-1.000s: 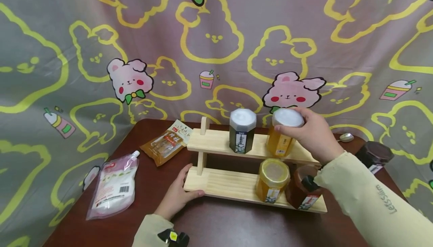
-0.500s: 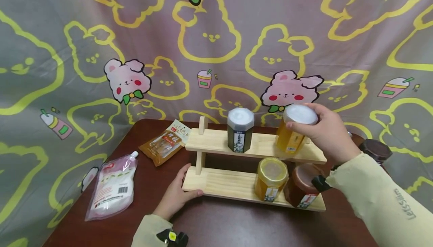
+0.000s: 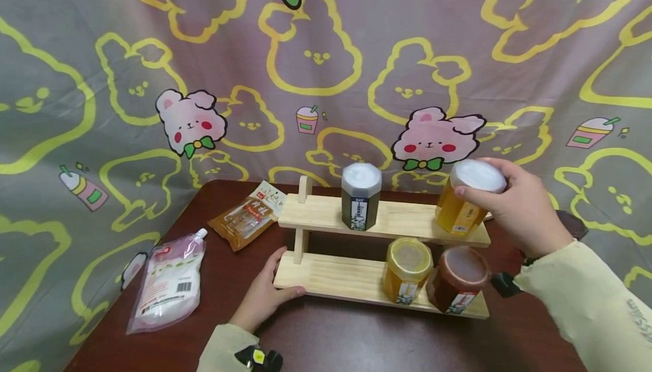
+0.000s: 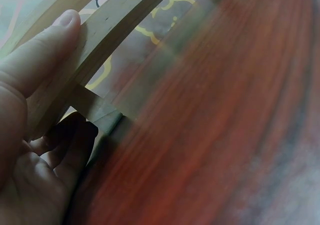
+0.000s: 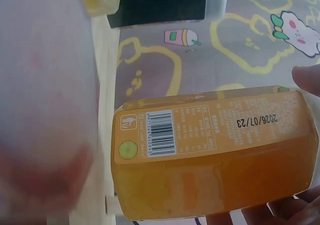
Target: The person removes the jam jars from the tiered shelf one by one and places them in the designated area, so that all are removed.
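In the head view my right hand [image 3: 524,208] grips a white-lidded jar of golden honey [image 3: 460,210] by its top. The jar is at the right end of the upper board of a two-tier wooden rack [image 3: 326,273]; I cannot tell whether its base touches the wood. Its printed label [image 5: 195,127] fills the right wrist view. My left hand [image 3: 267,293] holds the left end of the lower board, thumb [image 4: 45,50] on top and fingers beneath. A dark jar [image 3: 360,196] stands on the upper board. A yellow-lidded jar [image 3: 407,270] and a reddish-brown jar [image 3: 458,278] stand below.
At the left of the dark red table [image 3: 377,338] lie a white spouted pouch [image 3: 170,281] and a brown snack packet [image 3: 249,216]. Another dark-lidded jar [image 3: 571,225] is partly hidden behind the right wrist. A patterned curtain [image 3: 326,77] hangs behind the table.
My right hand has carried the golden honey jar rightward along the upper board, away from the dark jar. The left hand keeps its hold on the rack.
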Demonstrator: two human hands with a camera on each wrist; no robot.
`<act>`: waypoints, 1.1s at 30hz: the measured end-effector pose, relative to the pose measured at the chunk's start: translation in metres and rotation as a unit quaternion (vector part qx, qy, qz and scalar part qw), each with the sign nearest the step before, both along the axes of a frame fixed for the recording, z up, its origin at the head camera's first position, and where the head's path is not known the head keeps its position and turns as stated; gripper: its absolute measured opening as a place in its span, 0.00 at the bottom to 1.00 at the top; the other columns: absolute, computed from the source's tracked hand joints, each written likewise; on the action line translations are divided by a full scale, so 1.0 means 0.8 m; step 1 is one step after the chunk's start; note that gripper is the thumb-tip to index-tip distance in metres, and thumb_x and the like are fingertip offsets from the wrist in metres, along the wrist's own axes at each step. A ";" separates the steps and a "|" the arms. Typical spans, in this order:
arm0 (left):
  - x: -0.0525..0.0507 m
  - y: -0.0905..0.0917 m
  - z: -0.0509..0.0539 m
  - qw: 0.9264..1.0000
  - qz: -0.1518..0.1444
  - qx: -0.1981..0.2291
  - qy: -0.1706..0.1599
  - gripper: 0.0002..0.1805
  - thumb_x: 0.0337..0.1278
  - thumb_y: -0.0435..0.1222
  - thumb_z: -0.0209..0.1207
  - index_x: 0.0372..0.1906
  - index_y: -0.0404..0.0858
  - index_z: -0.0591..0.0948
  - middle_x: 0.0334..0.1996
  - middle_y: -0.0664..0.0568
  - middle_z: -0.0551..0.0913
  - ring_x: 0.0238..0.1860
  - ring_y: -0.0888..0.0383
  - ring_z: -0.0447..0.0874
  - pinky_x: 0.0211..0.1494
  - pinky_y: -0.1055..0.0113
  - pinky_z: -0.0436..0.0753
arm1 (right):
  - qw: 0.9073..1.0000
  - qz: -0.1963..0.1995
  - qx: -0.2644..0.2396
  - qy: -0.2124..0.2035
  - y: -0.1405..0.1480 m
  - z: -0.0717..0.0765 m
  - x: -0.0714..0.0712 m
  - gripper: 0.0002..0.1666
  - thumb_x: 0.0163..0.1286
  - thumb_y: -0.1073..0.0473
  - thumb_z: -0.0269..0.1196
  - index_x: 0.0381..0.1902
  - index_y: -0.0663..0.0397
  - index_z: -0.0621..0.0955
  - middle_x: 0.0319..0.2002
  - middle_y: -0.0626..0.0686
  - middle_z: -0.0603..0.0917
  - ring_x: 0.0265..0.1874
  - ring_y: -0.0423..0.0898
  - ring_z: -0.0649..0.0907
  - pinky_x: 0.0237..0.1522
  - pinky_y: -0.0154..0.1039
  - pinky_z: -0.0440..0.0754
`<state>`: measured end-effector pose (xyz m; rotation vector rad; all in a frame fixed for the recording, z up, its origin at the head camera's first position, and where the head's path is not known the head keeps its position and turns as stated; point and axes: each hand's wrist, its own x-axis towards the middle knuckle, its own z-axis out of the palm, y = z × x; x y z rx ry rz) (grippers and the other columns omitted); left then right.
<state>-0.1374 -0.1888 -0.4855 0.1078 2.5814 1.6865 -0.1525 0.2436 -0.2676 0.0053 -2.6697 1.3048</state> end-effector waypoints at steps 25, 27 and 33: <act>0.001 0.002 0.003 1.000 0.004 0.003 -0.002 0.59 0.38 0.40 0.81 0.77 0.42 0.59 0.60 0.46 0.78 0.53 0.56 0.77 0.55 0.60 0.74 | 0.991 -0.064 0.113 0.036 0.091 -0.016 0.027 0.45 0.61 0.43 0.73 0.67 0.62 0.71 0.56 0.72 0.76 0.35 0.27 0.69 0.27 0.23 0.70; 0.001 0.002 0.004 1.000 0.004 -0.001 -0.001 0.59 0.38 0.40 0.81 0.77 0.41 0.59 0.61 0.46 0.78 0.53 0.56 0.77 0.55 0.60 0.75 | 0.991 -0.065 0.111 0.031 0.097 -0.019 0.029 0.45 0.61 0.44 0.73 0.68 0.62 0.71 0.57 0.72 0.75 0.35 0.26 0.69 0.27 0.23 0.70; 0.002 0.002 0.006 1.000 0.002 -0.001 -0.002 0.59 0.38 0.39 0.81 0.77 0.40 0.59 0.61 0.46 0.78 0.53 0.56 0.77 0.54 0.62 0.75 | 0.993 -0.058 0.100 0.026 0.117 -0.030 0.037 0.50 0.63 0.45 0.73 0.73 0.64 0.66 0.58 0.73 0.73 0.33 0.22 0.69 0.28 0.24 0.70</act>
